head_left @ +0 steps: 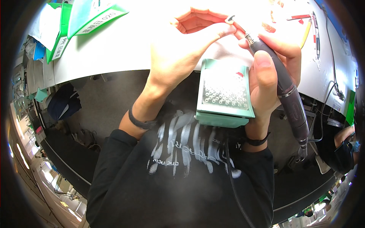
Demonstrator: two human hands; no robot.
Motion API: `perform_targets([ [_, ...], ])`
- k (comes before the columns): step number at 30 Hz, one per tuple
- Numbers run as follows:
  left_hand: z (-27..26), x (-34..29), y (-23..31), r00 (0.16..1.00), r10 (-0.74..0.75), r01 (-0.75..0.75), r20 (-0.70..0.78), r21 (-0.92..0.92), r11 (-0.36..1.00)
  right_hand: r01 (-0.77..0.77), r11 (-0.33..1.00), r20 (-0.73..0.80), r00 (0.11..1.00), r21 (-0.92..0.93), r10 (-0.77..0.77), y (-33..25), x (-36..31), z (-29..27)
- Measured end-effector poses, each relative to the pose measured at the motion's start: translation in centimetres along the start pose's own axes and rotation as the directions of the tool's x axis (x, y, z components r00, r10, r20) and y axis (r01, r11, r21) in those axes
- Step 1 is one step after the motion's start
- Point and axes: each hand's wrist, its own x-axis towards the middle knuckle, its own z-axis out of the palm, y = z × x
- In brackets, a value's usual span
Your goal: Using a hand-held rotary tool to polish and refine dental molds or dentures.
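My left hand (180,47) reaches in over the white bench, its thumb and forefinger closed in a pinch. At their tips is a small dark and pale piece (230,19), too small and glare-washed to name. In my right hand (279,57) is a dark, pen-shaped rotary handpiece (291,95), gripped along its front half. Its slim metal tip slants up and left to the small piece; whether they touch I cannot tell. Below both hands sits a pale green suction box (224,119) with a perforated metal grille (224,91), a red fragment (239,74) lying on it.
Green-edged trays (100,19) stand at the far left of the white bench (114,57). Reddish pieces (268,27), a red pen (298,17) and more pens (316,34) lie at the far right. A black cable (330,41) runs there. Another person's arm (344,136) shows at right.
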Motion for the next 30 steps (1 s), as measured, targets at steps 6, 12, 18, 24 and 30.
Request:
perform_targets([
  [6,0.0,0.0,0.0,1.0,0.019,-0.019,-0.008,-0.001,1.0,0.026,0.999,-0.036,0.999,0.02,-0.026,0.3,0.2,0.3],
  [12,0.1,0.0,0.2,1.0,0.008,-0.008,-0.012,-0.003,1.0,0.019,1.0,-0.011,1.0,-0.003,-0.019,0.0,0.0,-0.1],
  [18,0.3,-0.3,0.1,0.992,-0.082,0.083,-0.096,0.007,0.997,0.008,0.999,0.022,1.0,-0.048,-0.007,-0.3,0.1,0.0],
  [24,0.2,-0.2,0.3,0.993,-0.093,0.095,-0.076,0.018,0.995,0.003,0.997,0.023,1.0,-0.077,-0.001,-0.4,0.2,-0.1],
  [30,0.2,-0.3,0.3,0.993,-0.074,0.077,-0.096,0.02,0.997,-0.013,0.989,0.034,0.999,-0.147,0.019,-0.5,0.1,0.0],
])
